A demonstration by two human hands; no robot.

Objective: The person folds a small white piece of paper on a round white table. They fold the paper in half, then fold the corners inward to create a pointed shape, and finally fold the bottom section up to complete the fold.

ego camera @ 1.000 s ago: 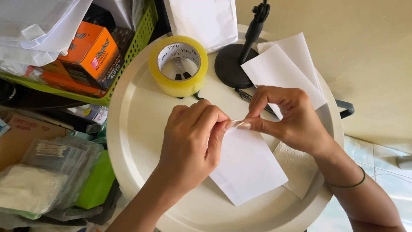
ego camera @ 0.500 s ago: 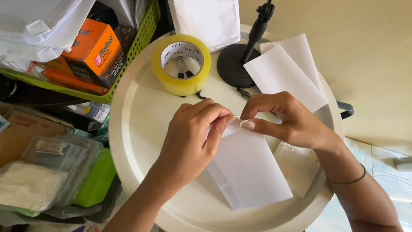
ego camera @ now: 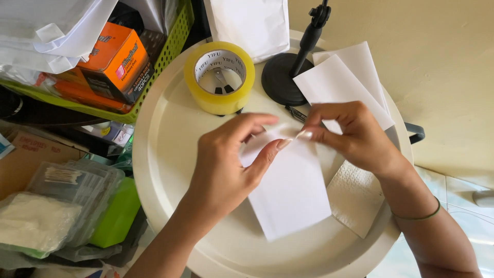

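both my hands, left hand (ego camera: pixel 226 164) and right hand (ego camera: pixel 355 136), pinch the white envelope (ego camera: pixel 293 190) top edge; sealing step, next probably needs pressing flap flat.

Both forearms are bare, with no sleeves in view. The right hand (ego camera: pixel 355 136) has a thin green band (ego camera: pixel 418 215) round its wrist. The left hand (ego camera: pixel 226 170) wears nothing.

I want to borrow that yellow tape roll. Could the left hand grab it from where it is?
Probably yes. The tape roll stands alone on the round tray, just beyond the left hand, with bare tray between them. But that hand is pinching the white paper and would need to let go.
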